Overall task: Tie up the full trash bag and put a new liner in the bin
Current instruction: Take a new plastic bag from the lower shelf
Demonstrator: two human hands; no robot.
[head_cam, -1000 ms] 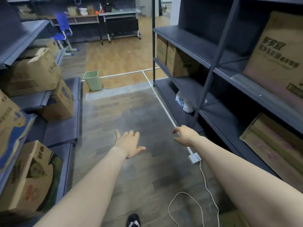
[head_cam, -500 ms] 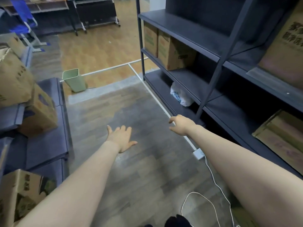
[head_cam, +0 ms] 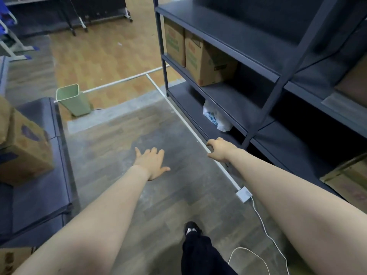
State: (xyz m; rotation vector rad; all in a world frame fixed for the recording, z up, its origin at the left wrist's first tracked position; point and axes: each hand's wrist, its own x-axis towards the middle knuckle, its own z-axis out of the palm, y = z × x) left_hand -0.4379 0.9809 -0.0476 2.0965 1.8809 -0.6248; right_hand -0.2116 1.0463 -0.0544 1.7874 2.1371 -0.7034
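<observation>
- The bin, pale green and square-mouthed, stands on the floor well ahead of the person, just beside the end of the low dark bench on their left.
- No liner or tied bag shows in or around the bin; its inside is too small in view to tell whether it holds anything.
- A white plastic bag lies on the bottom board of the shelf, well to the right of the bin; whether it belongs to the task cannot be told.
- The left hand is stretched forward with straight, spread fingers and holds nothing.
- The right hand hangs near the shelf's lower edge with fingers loosely curled, also holding nothing.
- Both hands are well short of the bin, so the step in hand is probably the walk toward it.
- The bin looks like thin moulded plastic: likely light, stiff and easy to tip or slide on the smooth floor, so one hand on its rim would steady it.
- A full bag would be soft and slack, its film slippery; the sound hold is the gathered mouth above the load, not the thin side wall, which could stretch or tear.
- A white cable trails from a plug block across the floor to the right of the person's shoe, a possible snag.
</observation>
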